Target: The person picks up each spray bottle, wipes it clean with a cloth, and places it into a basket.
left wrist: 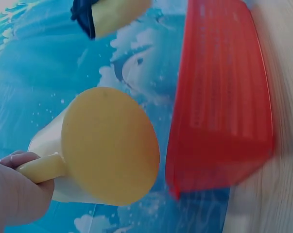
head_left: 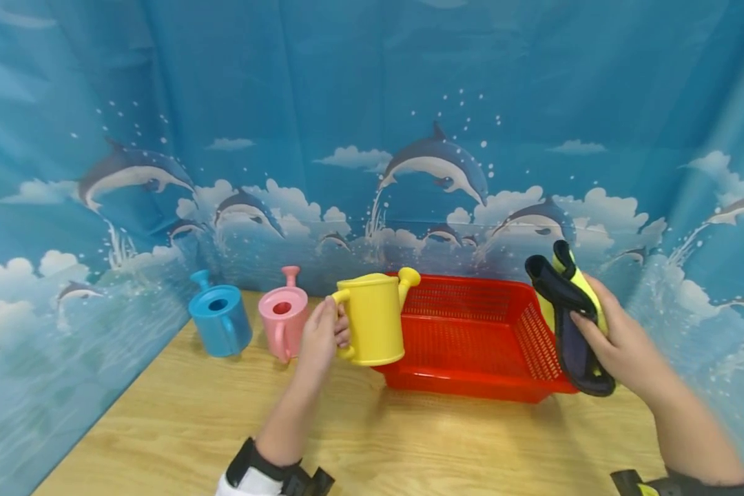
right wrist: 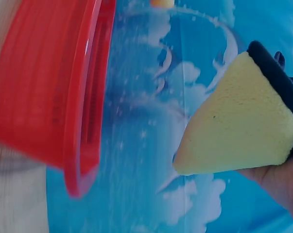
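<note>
My left hand grips a yellow watering can by its handle, holding it upright in front of the red basket's left end. In the left wrist view the can's round base faces the camera. Over the basket's right end, my right hand pinches a folded black and yellow fabric piece, thumb on the dark side. Its fuzzy yellow face with a black edge fills much of the right wrist view; what kind of item it is, I cannot tell.
The red plastic basket with slotted walls stands on the wooden table. Left of it are a pink watering can and a blue watering can, both upright. A dolphin-print curtain hangs behind and along the sides.
</note>
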`<state>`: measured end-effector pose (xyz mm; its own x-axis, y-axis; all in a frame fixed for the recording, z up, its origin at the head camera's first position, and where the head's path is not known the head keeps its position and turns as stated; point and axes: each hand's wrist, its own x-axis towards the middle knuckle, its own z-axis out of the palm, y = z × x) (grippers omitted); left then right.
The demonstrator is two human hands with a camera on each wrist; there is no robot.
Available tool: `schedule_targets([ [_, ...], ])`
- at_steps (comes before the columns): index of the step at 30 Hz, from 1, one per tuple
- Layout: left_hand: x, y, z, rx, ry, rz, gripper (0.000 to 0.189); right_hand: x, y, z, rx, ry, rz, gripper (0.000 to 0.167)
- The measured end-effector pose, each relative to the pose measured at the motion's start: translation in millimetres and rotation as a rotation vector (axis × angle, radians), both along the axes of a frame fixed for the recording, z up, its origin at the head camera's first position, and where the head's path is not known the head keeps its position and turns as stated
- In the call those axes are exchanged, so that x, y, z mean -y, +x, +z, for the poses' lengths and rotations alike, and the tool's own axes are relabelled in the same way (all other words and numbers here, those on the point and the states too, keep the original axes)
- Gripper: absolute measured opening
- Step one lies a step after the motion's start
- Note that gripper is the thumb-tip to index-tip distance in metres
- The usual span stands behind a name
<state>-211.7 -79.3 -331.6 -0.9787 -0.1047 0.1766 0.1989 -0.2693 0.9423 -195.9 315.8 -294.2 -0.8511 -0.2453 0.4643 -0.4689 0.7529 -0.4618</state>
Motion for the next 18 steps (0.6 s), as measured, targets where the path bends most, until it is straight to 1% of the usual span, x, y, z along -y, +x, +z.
schedule_targets([
  [3, -8.4, 1.8, -1.1, 0.006, 0.064, -0.054, 0.029, 16.8, 2.7, -0.6, -0.024, 0.010, 0.027, 0.062],
  [6, -17.0, 3.1, -2.9, 0.005, 0.104, -0.107, 0.030, 30.0, 7.0, -3.6, -0.014, 0.013, 0.042, 0.064],
  [8, -21.8, 4.6, -3.4, 0.008, 0.122, -0.134, 0.030, 39.0, 8.2, -7.0, -0.037, -0.001, 0.063, 0.064],
  [10, -25.9, 6.3, -3.6, 0.013, 0.131, -0.155, 0.031, 48.2, 8.5, -11.4, -0.080, -0.008, 0.075, 0.063],
  [13, -32.1, 8.8, -4.5, 0.020, 0.149, -0.186, 0.031, 63.0, 8.3, -19.8, -0.177, -0.040, 0.109, 0.064],
  [15, -36.9, 10.7, -5.7, 0.025, 0.166, -0.211, 0.031, 72.0, 8.5, -24.4, -0.215, -0.073, 0.139, 0.068],
  [18, -44.4, 13.9, -9.0, 0.038, 0.202, -0.250, 0.031, 84.1, 11.1, -30.7, -0.248, -0.122, 0.185, 0.074],
])
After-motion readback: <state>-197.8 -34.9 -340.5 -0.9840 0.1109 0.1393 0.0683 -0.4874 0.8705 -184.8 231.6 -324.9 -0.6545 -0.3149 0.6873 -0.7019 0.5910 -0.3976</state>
